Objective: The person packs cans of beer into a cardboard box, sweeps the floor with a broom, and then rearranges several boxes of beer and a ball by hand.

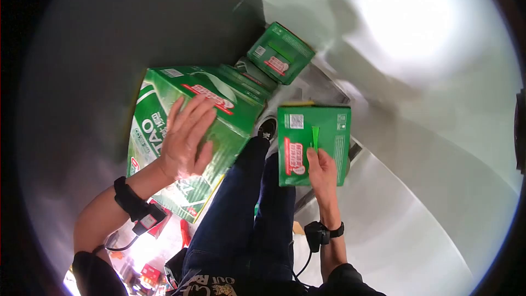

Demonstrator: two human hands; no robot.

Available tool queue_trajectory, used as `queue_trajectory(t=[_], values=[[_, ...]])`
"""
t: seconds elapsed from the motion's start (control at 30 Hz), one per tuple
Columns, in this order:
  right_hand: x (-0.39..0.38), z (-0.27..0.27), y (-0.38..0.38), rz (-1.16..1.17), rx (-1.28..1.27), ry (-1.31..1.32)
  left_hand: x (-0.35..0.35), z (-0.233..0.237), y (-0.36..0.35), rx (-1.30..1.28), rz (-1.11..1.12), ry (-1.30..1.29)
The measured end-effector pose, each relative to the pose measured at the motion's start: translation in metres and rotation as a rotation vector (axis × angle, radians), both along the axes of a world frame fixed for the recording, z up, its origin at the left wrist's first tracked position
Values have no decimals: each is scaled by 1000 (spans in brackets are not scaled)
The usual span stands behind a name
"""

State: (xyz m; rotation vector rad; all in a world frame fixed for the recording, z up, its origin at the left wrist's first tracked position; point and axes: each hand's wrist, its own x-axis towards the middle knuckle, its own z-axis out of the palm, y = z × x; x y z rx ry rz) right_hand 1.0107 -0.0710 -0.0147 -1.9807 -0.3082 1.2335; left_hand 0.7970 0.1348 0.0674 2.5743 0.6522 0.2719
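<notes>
My left hand lies flat with spread fingers on the edge of a large green carton printed with white letters and a red label. My right hand is closed around the light green carry strap on top of a smaller green carton, which has a QR code and a red label. Its fingers are partly hidden under the strap. Behind the large carton, another green carton with a similar strap leans in the corner against the wall.
A dark wall rises at the left and a pale, glossy wall at the right. My legs and a dark shoe are between the cartons. Red items lie at lower left.
</notes>
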Motion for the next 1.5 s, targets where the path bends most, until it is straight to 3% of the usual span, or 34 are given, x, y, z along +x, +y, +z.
queue_trajectory(t=[0.1,0.2,0.33,0.63,0.7,0.77,1.1,1.3,1.4,1.5], values=[[-4,-22,-64,-108,-101,7,0,-6,-1,53,-21,12],[-22,-44,-136,-9,-261,-126,3,-11,-1,110,-51,-4],[-38,-51,-199,72,-423,-66,12,-10,-7,169,-50,38],[-51,-140,-312,234,-383,-51,5,-22,-11,79,14,21],[-64,-167,-327,277,-312,-168,2,-23,-11,64,8,52],[-60,-181,-334,247,-287,-98,1,-24,-12,49,24,33],[-48,-267,-395,532,-327,-147,-1,-30,-10,76,-36,21],[-23,-257,-405,821,-498,-248,-4,-31,-9,48,-68,39],[-32,-268,-422,764,-402,-314,-4,-29,-6,92,-85,49],[-37,-245,-375,652,-409,-333,-1,-27,-6,90,-64,15]])
